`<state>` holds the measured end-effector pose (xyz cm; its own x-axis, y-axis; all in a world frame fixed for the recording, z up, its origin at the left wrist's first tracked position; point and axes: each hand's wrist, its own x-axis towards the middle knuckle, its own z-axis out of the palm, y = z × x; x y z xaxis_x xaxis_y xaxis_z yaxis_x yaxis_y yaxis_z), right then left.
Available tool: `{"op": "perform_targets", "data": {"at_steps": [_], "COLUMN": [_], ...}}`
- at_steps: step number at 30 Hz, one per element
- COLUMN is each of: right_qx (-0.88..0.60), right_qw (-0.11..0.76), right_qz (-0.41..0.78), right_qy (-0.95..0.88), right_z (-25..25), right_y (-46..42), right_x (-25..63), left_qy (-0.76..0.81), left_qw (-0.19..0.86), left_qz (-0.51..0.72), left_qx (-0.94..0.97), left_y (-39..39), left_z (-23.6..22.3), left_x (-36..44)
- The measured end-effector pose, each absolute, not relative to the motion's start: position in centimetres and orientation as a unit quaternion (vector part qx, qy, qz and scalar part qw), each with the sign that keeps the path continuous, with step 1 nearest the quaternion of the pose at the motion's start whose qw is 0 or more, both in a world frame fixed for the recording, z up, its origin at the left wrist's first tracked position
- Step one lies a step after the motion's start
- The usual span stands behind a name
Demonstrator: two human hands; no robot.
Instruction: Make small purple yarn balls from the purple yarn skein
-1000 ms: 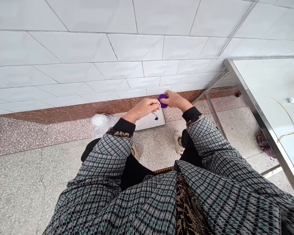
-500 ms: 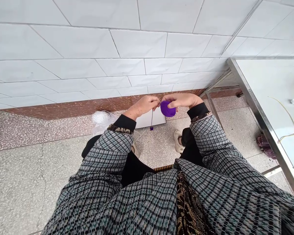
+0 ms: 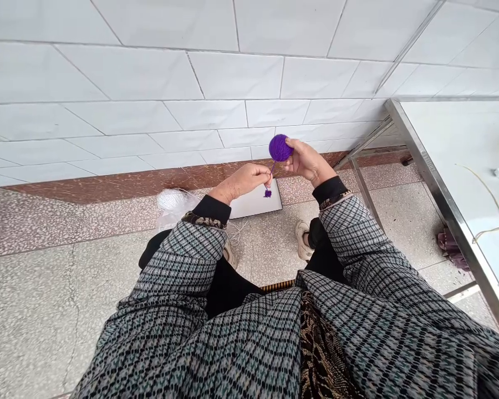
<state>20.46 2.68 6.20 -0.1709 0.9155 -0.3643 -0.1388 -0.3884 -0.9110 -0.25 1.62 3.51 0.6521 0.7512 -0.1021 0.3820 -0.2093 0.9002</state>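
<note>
A round ball of purple yarn (image 3: 280, 148) is gripped at its right side by my right hand (image 3: 305, 162), with the thumb on top. From the ball a short purple strand (image 3: 273, 166) runs down to my left hand (image 3: 249, 182), whose thumb and fingers pinch it. Below those fingertips dangles a small dark purple piece (image 3: 268, 194), too small to make out exactly. It hangs over a white box or board (image 3: 253, 202) lying on the floor.
A clear plastic bag with white yarn (image 3: 171, 200) lies on the floor to the left, and loose white cord (image 3: 235, 231) trails near my foot. A metal-framed table (image 3: 444, 194) stands on the right, bearing a yellow cord (image 3: 493, 205). The tiled wall (image 3: 216, 75) rises ahead.
My right hand has swung the purple yarn ball down, then up above my left hand. The small hanging piece has swayed, dropping and then rising. My left hand has stayed nearly in place.
</note>
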Motion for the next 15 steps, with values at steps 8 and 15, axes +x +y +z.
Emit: {"op": "perform_targets", "data": {"at_steps": [8, 15], "right_qx": [-0.441, -0.329], "right_qw": [0.488, 0.595], "right_qz": [0.647, 0.674], "right_qy": [-0.386, -0.289], "right_z": [7.1, 8.1], "right_y": [3.1, 3.9], "right_x": [21.9, 24.3], "left_qy": [0.401, 0.442], "left_qw": [0.504, 0.484], "left_qz": [0.146, 0.061], "left_qx": [0.751, 0.753], "left_y": [2.0, 1.9], "left_z": [1.6, -0.1], "left_x": [-0.3, -1.4]}}
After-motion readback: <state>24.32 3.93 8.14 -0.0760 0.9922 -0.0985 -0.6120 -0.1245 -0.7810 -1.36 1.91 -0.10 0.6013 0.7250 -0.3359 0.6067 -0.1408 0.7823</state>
